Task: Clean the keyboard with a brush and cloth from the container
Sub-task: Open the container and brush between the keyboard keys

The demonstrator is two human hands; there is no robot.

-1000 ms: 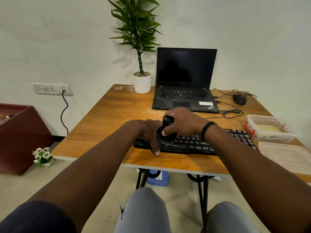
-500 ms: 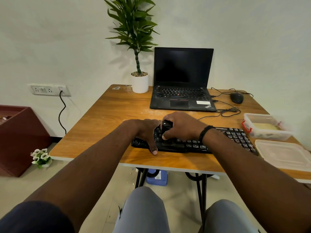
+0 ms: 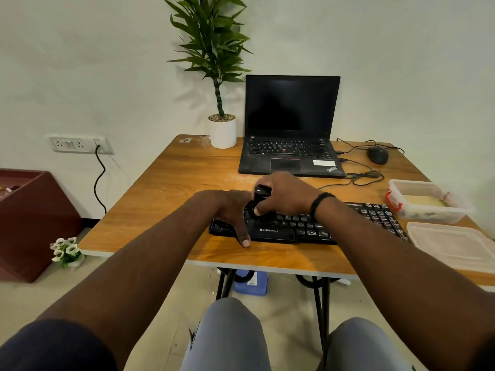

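While the left hand [image 3: 230,210] presses flat on the keyboard [image 3: 308,226], whose long axis runs left-right along the wooden surface [image 3: 160,199] near its front edge, the right hand [image 3: 284,194] grips the brush [image 3: 261,195] upright on the keys. Laptop [image 3: 290,129] and plant [image 3: 218,76] stand behind, against a white wall.

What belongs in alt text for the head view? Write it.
A person's right hand grips a black brush over a black keyboard on a wooden table, while the left hand rests on the keyboard's left end. Beyond stand a laptop and potted plant.
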